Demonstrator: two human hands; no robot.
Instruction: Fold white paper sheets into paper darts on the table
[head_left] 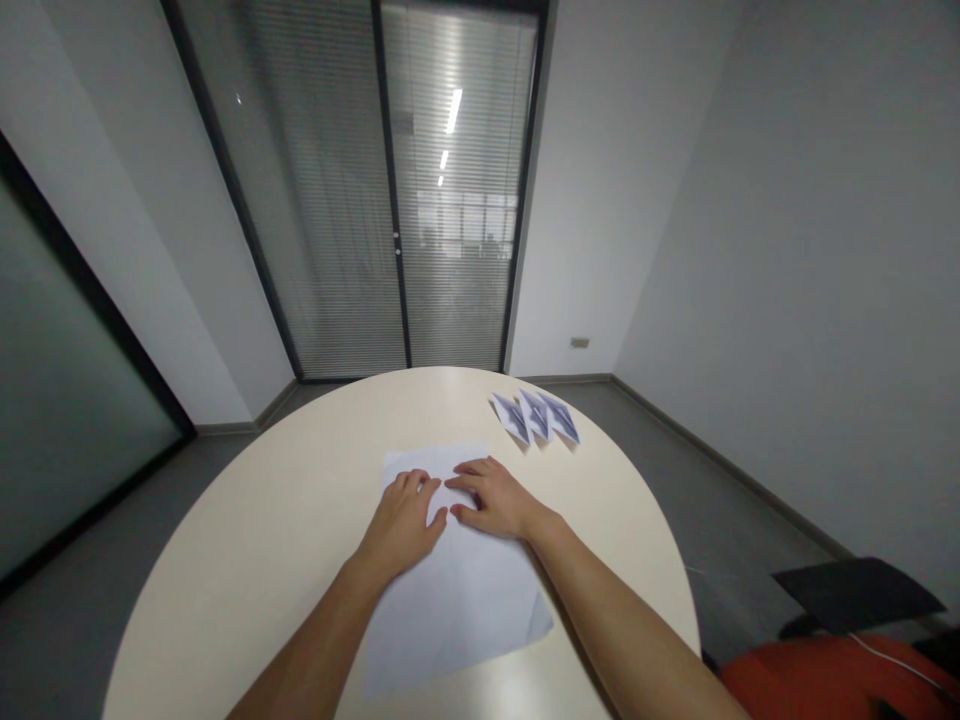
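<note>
A large white sheet of paper lies on the round table in front of me. Its lower right corner looks greyer and slightly curled. On the upper left part of the sheet rests my left hand, palm down with the fingers apart. Facing it, my right hand touches the upper right part, fingers spread too. The fingertips of both hands nearly meet at the middle of the sheet. Beyond my right hand, three folded paper pieces with purple-grey printed faces stand in a row, close together.
The round cream table curves away on both sides. Behind it are a glass door with blinds and pale walls. At the lower right, a red thing and a dark flat object sit beside the table.
</note>
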